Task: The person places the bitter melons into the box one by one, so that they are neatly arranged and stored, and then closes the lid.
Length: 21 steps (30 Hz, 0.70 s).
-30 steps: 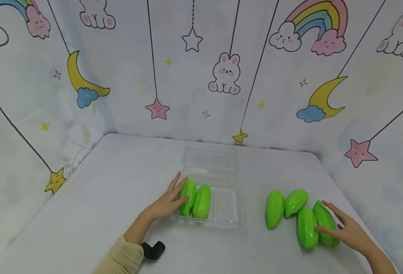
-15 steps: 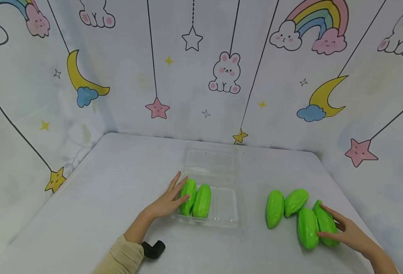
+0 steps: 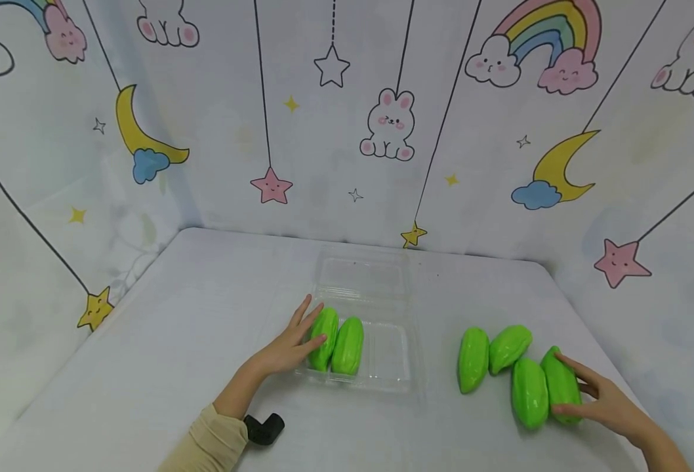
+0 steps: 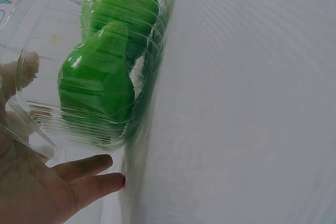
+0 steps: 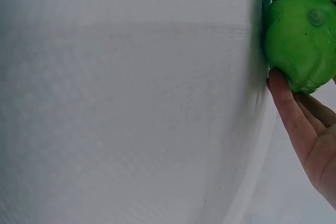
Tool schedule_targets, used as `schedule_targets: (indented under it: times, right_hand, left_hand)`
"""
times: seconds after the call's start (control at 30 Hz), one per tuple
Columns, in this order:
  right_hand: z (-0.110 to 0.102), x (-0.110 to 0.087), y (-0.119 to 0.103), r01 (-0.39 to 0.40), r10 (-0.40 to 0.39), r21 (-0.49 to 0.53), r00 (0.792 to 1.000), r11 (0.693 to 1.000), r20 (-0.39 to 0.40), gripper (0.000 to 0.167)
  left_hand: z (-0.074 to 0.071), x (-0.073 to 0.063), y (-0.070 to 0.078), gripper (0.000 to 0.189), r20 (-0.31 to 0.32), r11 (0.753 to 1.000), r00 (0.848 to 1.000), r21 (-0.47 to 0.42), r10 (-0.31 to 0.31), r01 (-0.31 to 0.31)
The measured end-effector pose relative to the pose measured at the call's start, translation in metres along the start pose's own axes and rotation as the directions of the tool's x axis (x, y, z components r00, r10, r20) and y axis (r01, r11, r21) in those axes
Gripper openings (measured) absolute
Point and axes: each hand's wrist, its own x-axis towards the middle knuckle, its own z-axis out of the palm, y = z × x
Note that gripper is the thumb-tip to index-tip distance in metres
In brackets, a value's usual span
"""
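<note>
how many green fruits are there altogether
6. Two in the clear box: left fruit, right fruit. Four on the table to its right: leftmost fruit, second fruit, third fruit, and rightmost fruit, held by the right hand. None looks hidden.

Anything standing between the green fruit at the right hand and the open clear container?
Yes, at table level: three other green fruits lie between the right hand, with its green fruit, and the clear container. The nearest lies right beside that fruit. The container's lid is folded back.
</note>
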Motion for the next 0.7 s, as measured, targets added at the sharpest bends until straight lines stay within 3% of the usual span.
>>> schedule_targets:
  times: [0.4, 0.7]
  right_hand:
    - [0.001, -0.002, -0.005, -0.087, 0.085, -0.023, 0.995, 0.996, -0.055, 0.086]
    - [-0.005, -0.005, -0.012, -0.085, 0.081, -0.041, 0.992, 0.996, -0.094, 0.087]
  left_hand:
    - [0.000, 0.001, -0.001, 0.067, 0.003, 1.000, 1.000, -0.005, 0.008, -0.008]
    - [-0.001, 0.000, 0.000, 0.067, -0.003, 1.000, 1.000, 0.000, 0.009, -0.009]
